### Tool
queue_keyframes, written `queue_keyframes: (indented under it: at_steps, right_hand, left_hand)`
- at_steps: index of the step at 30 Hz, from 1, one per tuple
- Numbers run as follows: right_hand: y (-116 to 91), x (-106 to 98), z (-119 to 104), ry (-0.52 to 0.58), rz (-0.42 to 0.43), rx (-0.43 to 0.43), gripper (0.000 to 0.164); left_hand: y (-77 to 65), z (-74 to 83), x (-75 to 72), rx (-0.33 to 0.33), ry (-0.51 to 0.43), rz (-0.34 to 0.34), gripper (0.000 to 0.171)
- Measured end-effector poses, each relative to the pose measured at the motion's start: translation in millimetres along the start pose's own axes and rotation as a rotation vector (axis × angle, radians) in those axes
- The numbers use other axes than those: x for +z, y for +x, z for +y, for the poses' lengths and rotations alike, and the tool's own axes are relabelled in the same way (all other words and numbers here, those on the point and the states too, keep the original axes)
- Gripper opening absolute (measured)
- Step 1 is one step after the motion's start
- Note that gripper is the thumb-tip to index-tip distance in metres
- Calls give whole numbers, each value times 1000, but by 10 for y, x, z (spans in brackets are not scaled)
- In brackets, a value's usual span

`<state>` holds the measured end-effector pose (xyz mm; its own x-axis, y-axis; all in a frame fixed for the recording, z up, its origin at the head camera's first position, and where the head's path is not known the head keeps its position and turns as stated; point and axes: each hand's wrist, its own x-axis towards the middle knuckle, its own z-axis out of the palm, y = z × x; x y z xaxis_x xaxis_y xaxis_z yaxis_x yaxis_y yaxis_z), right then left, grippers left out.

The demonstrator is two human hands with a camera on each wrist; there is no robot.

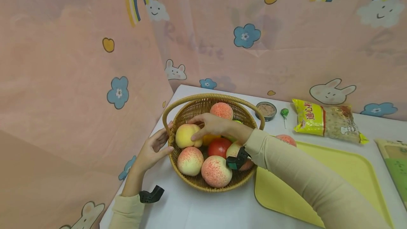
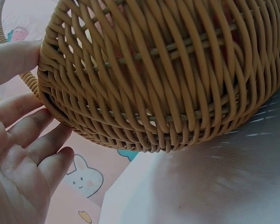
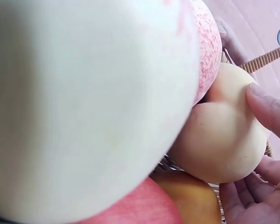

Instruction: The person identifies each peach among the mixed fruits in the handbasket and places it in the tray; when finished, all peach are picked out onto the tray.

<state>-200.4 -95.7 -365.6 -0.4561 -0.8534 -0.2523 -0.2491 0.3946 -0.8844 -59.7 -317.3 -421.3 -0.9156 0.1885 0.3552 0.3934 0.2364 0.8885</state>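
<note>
A wicker basket [image 1: 219, 189] of fruit stands on the white table. My right hand [image 1: 211, 124] reaches into it and grips a yellow peach [image 1: 185, 135] at the left side, thumb on one side and fingers on the other. In the right wrist view, that peach [image 3: 224, 135] shows its cleft. My left hand [image 1: 152, 151] rests against the basket's left rim, thumb and fingers spread about the handle's base. In the left wrist view, its fingers [image 2: 44, 142] touch the woven wall. Pink-speckled peaches [image 1: 217, 171] and a red fruit [image 1: 219, 147] lie beside the held peach.
A yellow tray [image 1: 334, 172] lies right of the basket, a peach [image 1: 287, 139] at its far edge and my right forearm across it. Behind are an open tin [image 1: 266, 111], a green lollipop [image 1: 284, 113] and a yellow food bag [image 1: 329, 121]. A green package [image 1: 395, 165] lies far right.
</note>
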Motion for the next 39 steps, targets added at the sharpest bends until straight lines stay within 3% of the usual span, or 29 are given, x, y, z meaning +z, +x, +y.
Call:
queue_keyframes:
  at_steps: [7, 14, 20, 28, 39]
  right_hand:
    - [3, 14, -12, -5, 20, -34, 59]
    - [-18, -1, -35, -16, 29, -57, 72]
    - [-42, -24, -64, -4, 29, -52, 60]
    - [-43, -19, -55, 46, 26, -97, 59]
    - [-113, -47, -182, -96, 61, -189, 72]
  left_hand:
    - [-2, 3, -2, 18, -2, -2, 62]
    - [-3, 1, -1, 22, -1, -7, 63]
    - [-1, 4, -4, 22, 6, -7, 64]
    - [2, 22, -3, -4, -43, -17, 64]
    - [13, 6, -12, 9, -37, -26, 63]
